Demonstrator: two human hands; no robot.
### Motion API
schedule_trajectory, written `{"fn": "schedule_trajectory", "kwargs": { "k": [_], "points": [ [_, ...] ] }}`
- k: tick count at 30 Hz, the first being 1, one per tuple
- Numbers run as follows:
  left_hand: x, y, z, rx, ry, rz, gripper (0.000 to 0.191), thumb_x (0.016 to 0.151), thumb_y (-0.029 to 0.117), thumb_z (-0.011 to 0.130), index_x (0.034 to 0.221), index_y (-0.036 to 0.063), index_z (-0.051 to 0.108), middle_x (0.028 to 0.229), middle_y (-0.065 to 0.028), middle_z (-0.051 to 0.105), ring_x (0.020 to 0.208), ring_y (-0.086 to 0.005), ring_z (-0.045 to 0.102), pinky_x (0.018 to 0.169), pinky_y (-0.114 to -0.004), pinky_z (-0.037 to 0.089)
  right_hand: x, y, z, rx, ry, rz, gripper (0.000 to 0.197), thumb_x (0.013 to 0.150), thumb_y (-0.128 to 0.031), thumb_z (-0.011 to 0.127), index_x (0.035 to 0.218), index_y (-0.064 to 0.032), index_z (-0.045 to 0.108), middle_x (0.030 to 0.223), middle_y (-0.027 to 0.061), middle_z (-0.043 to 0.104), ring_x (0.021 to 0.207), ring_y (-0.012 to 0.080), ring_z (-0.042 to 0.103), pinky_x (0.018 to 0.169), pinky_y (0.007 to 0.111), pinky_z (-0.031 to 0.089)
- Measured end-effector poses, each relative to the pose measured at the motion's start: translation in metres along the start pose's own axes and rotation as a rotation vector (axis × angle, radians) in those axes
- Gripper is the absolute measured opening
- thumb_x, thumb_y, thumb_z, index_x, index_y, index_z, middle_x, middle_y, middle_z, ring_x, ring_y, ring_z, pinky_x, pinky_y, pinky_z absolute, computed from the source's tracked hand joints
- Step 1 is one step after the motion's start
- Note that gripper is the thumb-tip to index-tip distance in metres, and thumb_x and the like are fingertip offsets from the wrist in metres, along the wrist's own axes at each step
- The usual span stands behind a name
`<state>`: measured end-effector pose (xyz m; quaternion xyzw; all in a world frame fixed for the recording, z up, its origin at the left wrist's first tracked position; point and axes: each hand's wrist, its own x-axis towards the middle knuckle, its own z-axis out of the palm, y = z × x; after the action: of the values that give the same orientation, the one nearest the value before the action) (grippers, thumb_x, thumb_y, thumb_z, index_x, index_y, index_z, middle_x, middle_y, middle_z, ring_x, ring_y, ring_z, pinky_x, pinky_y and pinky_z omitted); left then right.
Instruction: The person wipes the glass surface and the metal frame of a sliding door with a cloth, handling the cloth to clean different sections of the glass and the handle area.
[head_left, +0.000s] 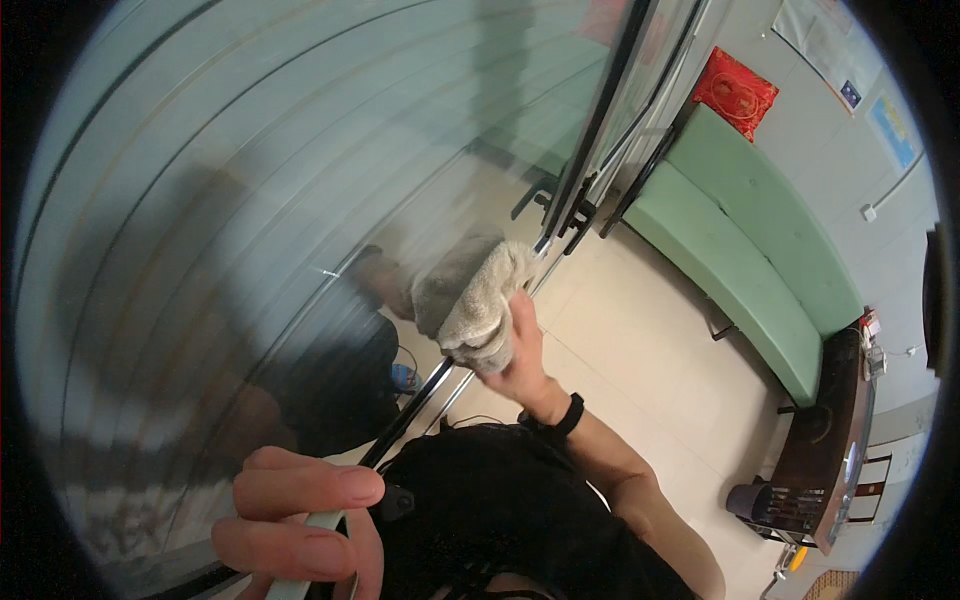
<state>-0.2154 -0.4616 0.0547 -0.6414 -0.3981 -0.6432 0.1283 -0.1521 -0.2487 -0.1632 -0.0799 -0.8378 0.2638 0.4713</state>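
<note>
My right hand (521, 356), with a black band on its wrist, grips a bunched grey cloth (484, 311). The cloth lies against a large glass panel (300, 187), close to its dark-edged frame, and both are mirrored in the glass. At the bottom left, near the camera, my left hand (300, 517) is closed around a pale green, strip-like object (300, 581); most of it is cut off by the picture's edge, so its kind cannot be told.
Beyond the glass edge is a black door handle or lock (579, 214). A green padded sofa (735, 240) with a red cushion (736, 94) stands along the wall. Farther right are a dark wooden desk (810, 450) and a dark bin (746, 499) on the tiled floor.
</note>
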Motion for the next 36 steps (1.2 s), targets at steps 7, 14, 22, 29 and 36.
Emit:
{"fn": "schedule_trajectory", "kwargs": {
  "k": [7,14,22,29,36],
  "points": [
    [-0.014,0.007,-0.004,0.0,0.013,-0.107,0.038,0.093,0.033,0.059,0.125,0.0134,0.057,0.124,-0.0101,0.052,0.103,-0.0406,0.059,0.08,-0.041,0.047,0.027,0.031,-0.012,0.037,0.077,0.051,0.078,0.069,-0.007,0.07,0.14,0.0031,0.041,0.14,0.0212,0.045,0.131,0.035,0.047,0.109,0.041,0.037],
    [-0.02,0.007,-0.013,-0.11,-0.001,-0.219,0.045,0.09,0.031,0.064,0.126,0.0079,0.051,0.13,-0.0224,0.051,0.098,-0.0307,0.059,0.079,-0.038,0.046,0.081,0.09,-0.036,0.356,0.26,0.48,0.059,0.078,-0.005,0.062,0.134,0.0026,0.045,0.131,0.0167,0.052,0.123,0.0287,0.051,0.106,0.04,0.04],
    [-0.022,0.017,-0.013,-0.203,0.042,-0.427,0.039,0.094,0.022,0.062,0.124,0.0006,0.047,0.127,-0.0301,0.053,0.099,-0.0267,0.058,0.086,-0.028,0.045,0.061,0.043,-0.006,0.263,0.41,0.287,0.048,0.079,-0.008,0.059,0.125,0.0049,0.053,0.119,0.0132,0.06,0.107,0.0234,0.059,0.094,0.035,0.047],
    [-0.026,0.024,-0.018,-0.162,0.019,-0.396,0.041,0.094,0.02,0.062,0.125,-0.0006,0.045,0.129,-0.0299,0.052,0.104,-0.0275,0.058,0.088,-0.029,0.046,0.007,-0.033,0.01,-0.023,0.099,0.029,0.059,0.07,-0.022,0.074,0.123,0.0003,0.057,0.133,0.0243,0.045,0.124,0.0451,0.044,0.106,0.054,0.033],
    [-0.015,0.021,-0.018,-0.071,-0.022,-0.345,0.044,0.092,0.022,0.065,0.125,0.0014,0.045,0.127,-0.0285,0.053,0.105,-0.029,0.058,0.09,-0.032,0.046,0.035,-0.048,0.007,-0.006,0.105,-0.397,0.037,0.068,-0.029,0.078,0.094,-0.0083,0.061,0.12,0.0191,0.057,0.105,0.0433,0.054,0.08,0.049,0.04]
  ]
}}
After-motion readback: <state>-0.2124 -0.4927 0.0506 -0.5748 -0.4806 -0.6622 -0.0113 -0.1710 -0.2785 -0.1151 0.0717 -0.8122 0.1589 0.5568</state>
